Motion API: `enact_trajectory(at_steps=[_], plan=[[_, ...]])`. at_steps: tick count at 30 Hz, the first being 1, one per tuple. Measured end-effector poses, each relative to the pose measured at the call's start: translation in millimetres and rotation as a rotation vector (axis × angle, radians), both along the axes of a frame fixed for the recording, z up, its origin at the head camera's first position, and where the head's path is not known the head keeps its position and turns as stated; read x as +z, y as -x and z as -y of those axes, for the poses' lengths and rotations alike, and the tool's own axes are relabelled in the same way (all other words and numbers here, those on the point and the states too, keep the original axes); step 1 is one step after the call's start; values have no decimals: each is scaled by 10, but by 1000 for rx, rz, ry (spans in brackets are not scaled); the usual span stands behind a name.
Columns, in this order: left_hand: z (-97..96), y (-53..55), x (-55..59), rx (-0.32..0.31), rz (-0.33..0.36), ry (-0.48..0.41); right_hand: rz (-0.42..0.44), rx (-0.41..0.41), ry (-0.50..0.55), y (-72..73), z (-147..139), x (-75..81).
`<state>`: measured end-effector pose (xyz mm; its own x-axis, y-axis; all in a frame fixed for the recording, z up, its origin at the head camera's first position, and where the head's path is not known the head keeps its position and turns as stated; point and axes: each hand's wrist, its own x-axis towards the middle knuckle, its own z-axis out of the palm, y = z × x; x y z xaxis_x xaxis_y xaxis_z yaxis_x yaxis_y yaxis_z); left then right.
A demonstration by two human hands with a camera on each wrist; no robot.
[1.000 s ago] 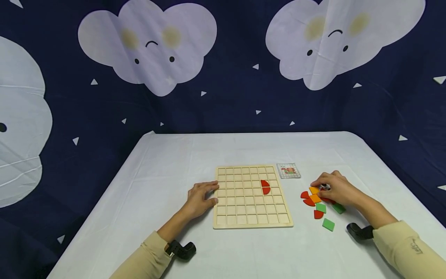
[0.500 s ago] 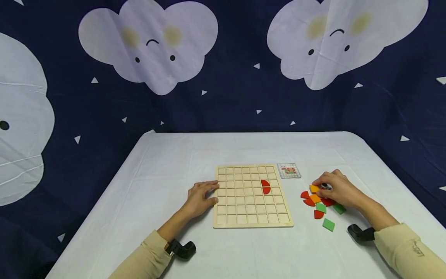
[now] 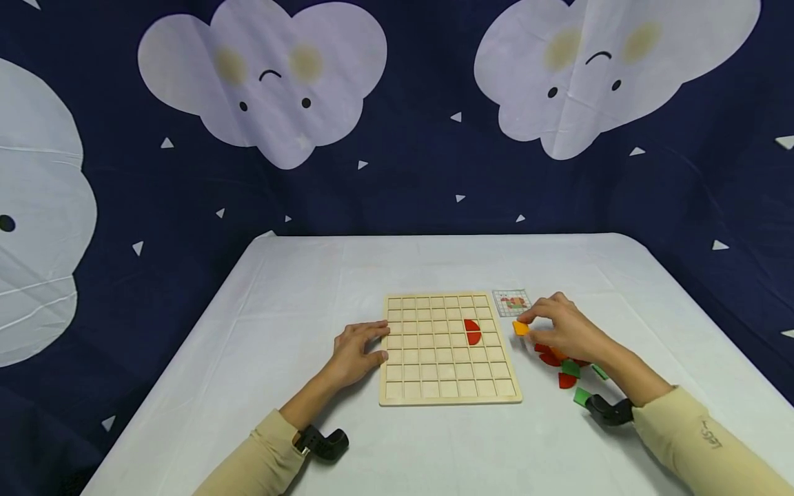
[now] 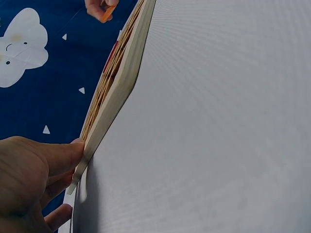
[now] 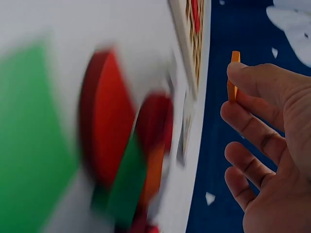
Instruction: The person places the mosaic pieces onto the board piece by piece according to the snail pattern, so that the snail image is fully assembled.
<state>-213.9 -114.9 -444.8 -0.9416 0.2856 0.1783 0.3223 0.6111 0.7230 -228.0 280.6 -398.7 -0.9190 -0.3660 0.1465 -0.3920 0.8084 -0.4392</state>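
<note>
while the dark blue backdrop (image 3: 409, 193) spans the room behind both hands, its far-left end shows a big white cloud (image 3: 37, 207), cut off at the view's edge, well left of the left grip. small white triangles (image 3: 138, 248) dot the fabric. white tablecloth (image 3: 304, 289) runs under everything, faint creases, matte. next, nearer the wearer than the left grip: khaki left sleeve (image 3: 254, 458), then a black wrist camera (image 3: 329, 446). up beyond the left grip, a second cloud (image 3: 273, 131) with yellow spots.

left hand (image 3: 356, 355): thumb and fingers spread, tips resting at the left edge of the wooden board (image 3: 428, 356), not pinching. board lies flat, just right of that grip, gridded into square cells. two red quarter-circles sit in its right half, one (image 3: 471, 324) behind the other (image 3: 474, 338), both left of the right grip.

picture card (image 3: 510, 301): on the cloth just beyond the right pinch. orange piece (image 3: 520, 328): in that pinch, held up off the cloth, right of the board. right hand (image 3: 567, 331): thumb and fingertip pinching it, remaining fingers loose. third cloud (image 3: 558, 124) high on the backdrop behind.

loose pile below the right grip: red pieces (image 3: 567, 381), green pieces (image 3: 571, 369), some orange. right sleeve (image 3: 713, 441) last.
</note>
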Motion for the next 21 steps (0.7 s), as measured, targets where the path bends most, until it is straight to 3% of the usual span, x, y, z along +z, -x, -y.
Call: enact_trajectory(at_steps=[11,21], plan=[[0,6,0,0,-4,-2,-73,80,39,151,571,-39],[-1,2,2,-6,1,-7,-38,71,14,290,910,-76]])
